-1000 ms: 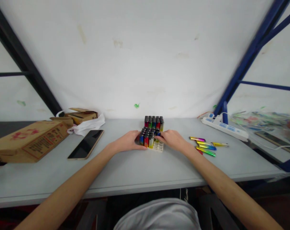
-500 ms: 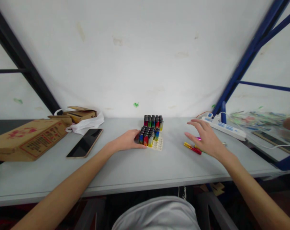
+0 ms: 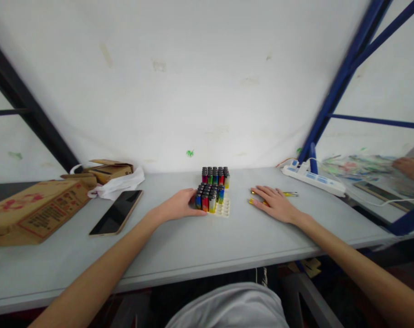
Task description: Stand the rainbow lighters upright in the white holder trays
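A white tray (image 3: 224, 210) with round holes holds several upright lighters (image 3: 207, 196) in blue, red, clear yellow and other colours, with black tops. Its right-hand holes at the front are bare. My left hand (image 3: 180, 205) is wrapped round the left side of this group, thumb at the front and fingers behind, partly hidden by the lighters. To the right, my right hand (image 3: 274, 203) lies low and flat over loose lighters on the table, fingers stretched out. A yellow lighter end (image 3: 251, 201) and a metal-tipped lighter (image 3: 291, 194) stick out from under it; the others are hidden.
A second group of upright lighters (image 3: 215, 175) stands behind the first. At left are a phone (image 3: 117, 212), a cardboard box (image 3: 39, 207) and a white bag (image 3: 120, 186). A power strip (image 3: 314, 180) lies at right. Beyond the blue frame is another person's hand (image 3: 412, 169).
My right hand has come down and to the left from above the loose lighters and now covers most of them. My left hand stays at the tray. The view has shifted slightly.
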### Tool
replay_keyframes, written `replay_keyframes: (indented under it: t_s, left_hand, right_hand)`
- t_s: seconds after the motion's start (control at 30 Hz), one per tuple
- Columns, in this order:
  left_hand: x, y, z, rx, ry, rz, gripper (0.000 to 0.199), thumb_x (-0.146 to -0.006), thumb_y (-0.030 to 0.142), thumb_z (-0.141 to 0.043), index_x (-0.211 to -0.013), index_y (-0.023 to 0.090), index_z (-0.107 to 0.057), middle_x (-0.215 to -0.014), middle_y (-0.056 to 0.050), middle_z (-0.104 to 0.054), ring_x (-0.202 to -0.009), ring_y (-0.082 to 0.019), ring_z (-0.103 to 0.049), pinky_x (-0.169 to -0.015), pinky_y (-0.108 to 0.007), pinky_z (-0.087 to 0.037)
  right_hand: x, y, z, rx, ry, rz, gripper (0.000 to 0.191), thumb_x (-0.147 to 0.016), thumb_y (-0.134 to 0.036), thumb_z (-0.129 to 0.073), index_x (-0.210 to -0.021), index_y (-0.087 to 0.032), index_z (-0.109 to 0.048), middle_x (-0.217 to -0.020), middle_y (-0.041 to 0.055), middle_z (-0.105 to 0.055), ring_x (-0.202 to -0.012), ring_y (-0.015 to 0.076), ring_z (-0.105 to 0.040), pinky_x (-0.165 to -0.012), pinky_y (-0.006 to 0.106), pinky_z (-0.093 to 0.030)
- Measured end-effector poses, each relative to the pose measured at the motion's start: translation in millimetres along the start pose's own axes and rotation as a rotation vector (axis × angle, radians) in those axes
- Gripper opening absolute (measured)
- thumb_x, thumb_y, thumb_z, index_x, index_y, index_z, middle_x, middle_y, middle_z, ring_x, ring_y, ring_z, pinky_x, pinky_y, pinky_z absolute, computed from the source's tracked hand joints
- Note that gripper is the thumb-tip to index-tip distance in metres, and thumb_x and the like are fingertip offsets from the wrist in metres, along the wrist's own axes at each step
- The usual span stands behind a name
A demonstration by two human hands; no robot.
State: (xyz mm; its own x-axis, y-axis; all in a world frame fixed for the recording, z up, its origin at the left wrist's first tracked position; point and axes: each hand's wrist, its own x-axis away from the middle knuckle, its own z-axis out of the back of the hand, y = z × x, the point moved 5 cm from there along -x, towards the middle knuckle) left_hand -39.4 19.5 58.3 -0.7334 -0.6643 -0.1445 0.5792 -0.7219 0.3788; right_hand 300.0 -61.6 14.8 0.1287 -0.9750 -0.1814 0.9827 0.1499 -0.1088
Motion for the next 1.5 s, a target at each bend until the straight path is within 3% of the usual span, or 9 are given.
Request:
replay_keyframes:
  t_s: [0.2, 0.33, 0.47, 0.53, 0.6, 0.8, 1.13, 1.33, 1.5]
  left_hand:
    - [1, 2, 0.6, 0.040, 0.020, 0.002, 0.065, -0.071, 0.073, -0.073, -0.102, 0.018, -0.066, -0.096, -0.007, -0.071, -0.084, -0.027, -0.064, -0.073, -0.032, -0.048]
    - [0, 2, -0.3, 0.043, 0.022, 0.003, 0.066, -0.070, 0.074, -0.072, -0.104, 0.018, -0.067, -0.097, -0.008, -0.071, -0.084, -0.027, -0.064, -0.075, -0.033, -0.049]
    - [-1, 0, -1.0, 0.007, 0.019, 0.001, 0.065, -0.070, 0.075, -0.072, -0.098, 0.017, -0.066, -0.094, -0.008, -0.070, -0.083, -0.027, -0.064, -0.073, -0.033, -0.048]
    - [-1, -1, -1.6, -0.001, 0.015, 0.002, 0.065, -0.070, 0.076, -0.071, -0.096, 0.017, -0.066, -0.094, -0.008, -0.069, -0.084, -0.027, -0.064, -0.073, -0.033, -0.048]
    - [-1, -2, -1.7, 0.006, 0.019, 0.004, 0.065, -0.069, 0.076, -0.072, -0.096, 0.017, -0.066, -0.094, -0.008, -0.069, -0.084, -0.028, -0.064, -0.072, -0.033, -0.048]
    - [0, -1, -1.5, 0.022, 0.022, 0.013, 0.065, -0.068, 0.075, -0.072, -0.095, 0.017, -0.066, -0.093, -0.008, -0.070, -0.083, -0.027, -0.064, -0.071, -0.033, -0.047]
    - [0, -1, -1.2, 0.014, 0.018, 0.012, 0.064, -0.070, 0.076, -0.072, -0.095, 0.018, -0.065, -0.093, -0.008, -0.070, -0.084, -0.027, -0.064, -0.071, -0.032, -0.047]
    - [0, 1, 0.3, 0.024, 0.013, 0.002, 0.064, -0.071, 0.075, -0.072, -0.099, 0.018, -0.065, -0.094, -0.007, -0.070, -0.083, -0.027, -0.064, -0.072, -0.032, -0.047]
    - [-1, 1, 0.1, 0.017, 0.006, 0.015, 0.064, -0.070, 0.074, -0.073, -0.095, 0.017, -0.064, -0.090, -0.006, -0.068, -0.080, -0.026, -0.063, -0.069, -0.032, -0.045]
  right_hand:
    - [-22, -43, -6, -0.080, -0.048, 0.082, 0.074, -0.098, -0.074, -0.029, -0.158, -0.032, -0.040, -0.163, 0.0104, -0.038, -0.151, 0.0355, -0.032, -0.121, 0.064, -0.020]
    - [-35, -50, 0, -0.189, -0.082, 0.071, 0.074, -0.100, -0.072, -0.028, -0.160, -0.030, -0.035, -0.164, 0.0105, -0.036, -0.153, 0.0342, -0.029, -0.123, 0.063, -0.016]
    - [-59, -24, 42, -0.298, 0.069, 0.056, 0.060, -0.106, -0.056, -0.027, -0.144, -0.021, -0.058, -0.151, 0.0115, -0.056, -0.141, 0.0259, -0.049, -0.121, 0.043, -0.034]
    - [-72, 0, 66, -0.215, 0.160, -0.006, 0.050, -0.104, -0.046, -0.038, -0.128, -0.016, -0.069, -0.133, 0.0148, -0.068, -0.126, 0.0281, -0.061, -0.113, 0.042, -0.042]
    - [-83, 22, 76, -0.175, 0.108, -0.057, 0.042, -0.101, -0.040, -0.044, -0.123, -0.016, -0.071, -0.121, 0.0132, -0.074, -0.109, 0.0269, -0.069, -0.101, 0.040, -0.050]
    - [-80, 58, 58, -0.212, -0.280, -0.054, 0.032, -0.081, -0.044, -0.069, -0.100, -0.020, -0.079, -0.102, 0.0092, -0.079, -0.093, 0.0272, -0.074, -0.083, 0.035, -0.056]
    - [-50, 76, 37, -0.340, -0.445, -0.066, 0.044, -0.068, -0.053, -0.076, -0.092, -0.017, -0.075, -0.094, 0.0104, -0.078, -0.089, 0.0276, -0.071, -0.076, 0.033, -0.054]
    - [-58, 75, 51, -0.419, -0.142, -0.139, 0.052, -0.086, -0.062, -0.060, -0.109, -0.016, -0.064, -0.086, 0.0107, -0.075, -0.073, 0.0206, -0.067, -0.063, 0.029, -0.049]
    - [-62, 43, 75, -0.578, 0.221, -0.029, 0.061, -0.083, -0.071, -0.062, -0.109, -0.016, -0.066, -0.081, 0.0072, -0.070, -0.067, 0.0178, -0.057, -0.059, 0.029, -0.043]
